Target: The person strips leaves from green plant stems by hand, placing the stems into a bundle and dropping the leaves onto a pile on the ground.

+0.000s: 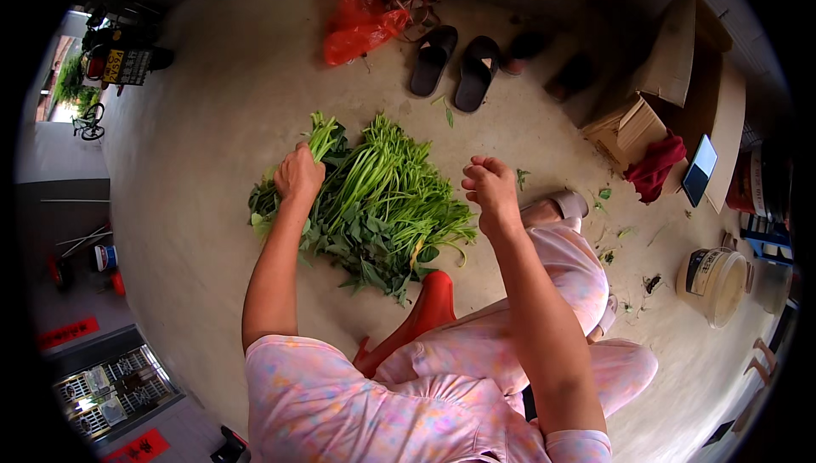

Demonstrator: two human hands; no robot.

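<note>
From my far seat, I see the pile of greens (387, 195) on the floor (195, 123), just toward nine o'clock from the middle of view. My left hand (299, 176), at ten o'clock of the pile, is closed around a small bunch (323, 138), with its stems pointing toward one o'clock. I judge it light, the stems crisp and easy to snap, the leaves (365, 251) soft and easily bruised. The stems seem the best place for holding, with gentle pressure. My right hand (491, 189) hangs at three o'clock, apart from the pile, fingers curled; whether they pinch something, I cannot tell. The left forearm (280, 268) leans toward one o'clock, the right forearm (531, 289) toward eleven.
</note>
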